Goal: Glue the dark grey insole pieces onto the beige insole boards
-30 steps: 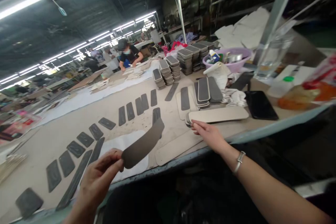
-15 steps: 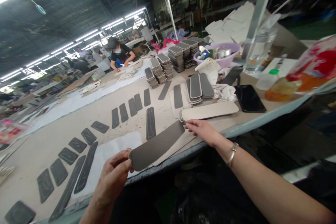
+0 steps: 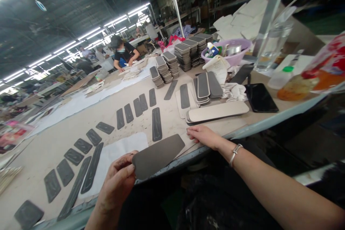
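My left hand (image 3: pixel 120 172) pinches one end of a long dark grey panel (image 3: pixel 159 156) with rounded corners, thumb on top. The panel is tilted above the front edge of the table, and its far end points toward my right hand (image 3: pixel 203 135). That hand, with a metal bangle on its wrist, is free of the panel; its fingers are loosely stretched out beside the panel's tip. Just beyond it lies a small stack of long pale-faced panels (image 3: pixel 218 112). Left of the held panel, dark glossy strips (image 3: pixel 93 167) rest partly on a white sheet (image 3: pixel 118 151).
Several short dark pieces (image 3: pixel 65 172) lie in a row across the table. Behind stand tall stacks of grey pieces (image 3: pixel 183 57) and a purple basin (image 3: pixel 244 48). On the right are a black phone-like device (image 3: pixel 261 97) and bottles (image 3: pixel 281 77). Another person (image 3: pixel 124 55) works farther back.
My right hand has come away from the panel's far end. The left hand still holds the panel, which has shifted slightly left and down. The view has moved a little.
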A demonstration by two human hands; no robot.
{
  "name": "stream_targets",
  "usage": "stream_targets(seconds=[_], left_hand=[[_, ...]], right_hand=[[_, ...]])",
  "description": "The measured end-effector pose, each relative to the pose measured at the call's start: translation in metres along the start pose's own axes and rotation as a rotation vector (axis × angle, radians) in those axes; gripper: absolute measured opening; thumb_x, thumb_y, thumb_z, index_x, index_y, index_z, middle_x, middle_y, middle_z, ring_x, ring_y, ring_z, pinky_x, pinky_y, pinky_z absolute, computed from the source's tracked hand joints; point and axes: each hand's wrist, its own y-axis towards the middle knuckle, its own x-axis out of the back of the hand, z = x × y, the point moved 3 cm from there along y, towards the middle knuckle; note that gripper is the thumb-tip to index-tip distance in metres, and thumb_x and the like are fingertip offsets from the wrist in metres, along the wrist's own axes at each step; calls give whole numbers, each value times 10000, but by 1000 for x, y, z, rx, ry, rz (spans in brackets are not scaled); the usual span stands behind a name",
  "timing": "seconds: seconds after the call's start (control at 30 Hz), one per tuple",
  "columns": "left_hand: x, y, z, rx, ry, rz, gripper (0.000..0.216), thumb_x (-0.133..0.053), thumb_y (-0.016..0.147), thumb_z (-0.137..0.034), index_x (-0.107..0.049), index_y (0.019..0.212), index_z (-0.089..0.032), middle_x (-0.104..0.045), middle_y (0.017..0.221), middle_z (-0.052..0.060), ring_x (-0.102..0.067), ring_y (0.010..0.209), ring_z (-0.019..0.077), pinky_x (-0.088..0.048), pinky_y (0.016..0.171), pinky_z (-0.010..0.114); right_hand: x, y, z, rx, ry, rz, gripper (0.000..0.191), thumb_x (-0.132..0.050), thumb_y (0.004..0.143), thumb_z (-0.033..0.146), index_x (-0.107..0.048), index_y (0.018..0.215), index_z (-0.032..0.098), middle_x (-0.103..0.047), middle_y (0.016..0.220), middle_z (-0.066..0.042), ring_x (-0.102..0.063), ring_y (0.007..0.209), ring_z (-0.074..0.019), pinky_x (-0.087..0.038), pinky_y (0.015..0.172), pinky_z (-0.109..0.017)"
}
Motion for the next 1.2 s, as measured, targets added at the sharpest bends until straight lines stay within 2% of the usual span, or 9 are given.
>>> stream_targets(seconds=[0.17,0.33,0.43,0.67,0.8,0.93,1.07,1.2], left_hand=[[-1,1,1,15,-18,-15,120,-673,620,-244,-658,716,-173,-611,739,33,-560,595,137,-480,570,254],[-1,5,4,40,-64,1,136,-665,618,-250,-654,709,-149,-589,668,31,-531,591,124,-449,563,231],[5,10,17,46,-93,13,195,-679,613,-300,-641,718,-140,-574,652,27,-510,585,120,-429,551,228],[30,31,76,143,341,-164,270,-708,647,-366,-596,638,-121,-502,538,-21,-424,505,68,-332,501,178],[36,39,100,226,486,-151,354,-665,649,-466,-557,601,-133,-451,482,-40,-379,455,71,-283,462,190],[41,50,121,229,661,-107,370,-615,659,-506,-559,612,-144,-513,516,-19,-448,490,102,-302,478,203],[45,58,133,181,884,-59,362,-541,718,-501,-580,623,-154,-532,518,-8,-475,507,121,-299,477,212],[41,57,128,183,1031,-38,350,-498,756,-476,-598,642,-161,-540,524,-2,-478,504,126,-284,469,219]], right_hand=[[-2,-6,7,11,-31,42,292,-541,777,394,-668,869,148,-627,738,-34,-550,660,-119,-417,513,-184],[12,-7,10,25,-73,-40,298,-557,737,400,-667,875,159,-610,703,-2,-500,593,-87,-414,544,-184],[26,-8,8,4,-155,-97,292,-532,739,402,-663,840,161,-600,661,10,-476,536,-81,-403,525,-190],[47,-10,7,-55,-541,-263,209,-532,730,340,-690,738,204,-622,600,3,-539,565,-129,-365,534,-222],[47,-5,6,-55,-721,-297,182,-533,731,304,-697,724,227,-665,695,-3,-583,677,-156,-369,600,-234],[49,0,1,-82,-826,-316,184,-525,739,291,-695,777,230,-680,769,-10,-601,732,-163,-381,632,-232],[52,4,-6,-121,-883,-332,181,-545,723,291,-674,819,208,-679,785,-19,-605,744,-165,-389,642,-232],[52,5,-9,-149,-922,-350,154,-547,718,315,-648,758,206,-664,731,-15,-597,711,-166,-385,623,-240]])
